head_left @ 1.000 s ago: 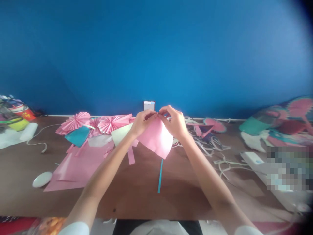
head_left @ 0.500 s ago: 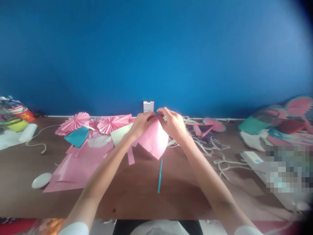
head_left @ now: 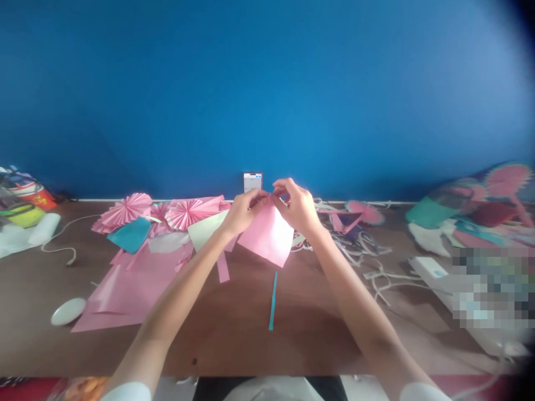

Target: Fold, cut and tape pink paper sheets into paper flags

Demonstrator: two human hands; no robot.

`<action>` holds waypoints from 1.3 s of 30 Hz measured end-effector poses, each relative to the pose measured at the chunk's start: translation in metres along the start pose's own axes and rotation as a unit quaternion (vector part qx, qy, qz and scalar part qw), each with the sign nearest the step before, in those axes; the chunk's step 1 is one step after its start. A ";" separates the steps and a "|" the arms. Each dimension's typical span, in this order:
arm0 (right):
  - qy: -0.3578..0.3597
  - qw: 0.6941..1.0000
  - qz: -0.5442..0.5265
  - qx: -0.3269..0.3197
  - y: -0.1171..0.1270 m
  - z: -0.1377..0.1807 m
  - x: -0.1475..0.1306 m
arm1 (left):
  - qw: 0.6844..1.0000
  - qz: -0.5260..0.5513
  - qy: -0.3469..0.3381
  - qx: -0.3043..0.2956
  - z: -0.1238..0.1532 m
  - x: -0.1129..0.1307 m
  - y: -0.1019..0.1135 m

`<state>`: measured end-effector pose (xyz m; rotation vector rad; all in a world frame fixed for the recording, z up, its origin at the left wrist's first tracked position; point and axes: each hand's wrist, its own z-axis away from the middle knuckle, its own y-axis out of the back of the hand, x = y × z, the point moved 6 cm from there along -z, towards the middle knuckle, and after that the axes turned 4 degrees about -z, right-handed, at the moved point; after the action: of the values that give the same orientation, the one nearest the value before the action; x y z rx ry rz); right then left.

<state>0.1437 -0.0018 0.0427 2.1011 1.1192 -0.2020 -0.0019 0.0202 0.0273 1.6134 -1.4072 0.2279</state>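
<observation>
My left hand and my right hand meet above the far middle of the brown table. Both pinch the top corner of a pink paper sheet, which hangs down between them with its lower corner near the tabletop. The fingertips of the two hands are almost touching. A thin teal paper strip lies on the table just below the sheet.
A large pink sheet and pink pleated paper fans lie at left, with a teal paper piece and a white oval mouse. A phone leans on the blue wall. White paper strips and coloured crafts crowd the right.
Both hands have stayed at the sheet's top corner, working it with small finger movements. The sheet's hanging part has shifted slightly.
</observation>
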 end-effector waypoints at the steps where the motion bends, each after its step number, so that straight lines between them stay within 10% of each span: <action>1: -0.001 1.000 0.005 -0.004 -0.001 0.000 0.000 | 1.000 0.006 0.002 0.001 0.000 -0.001 0.000; 13: 0.065 0.983 0.170 -0.018 -0.018 0.007 -0.016 | 0.996 -0.083 0.019 0.032 0.005 0.000 0.002; 39: 0.087 0.980 0.179 -0.022 -0.022 0.009 -0.010 | 0.997 -0.048 0.053 0.026 0.005 -0.005 -0.004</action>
<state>0.1226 -0.0068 0.0292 2.2699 0.8115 0.1785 -0.0021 0.0190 0.0194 1.6834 -1.2497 0.2912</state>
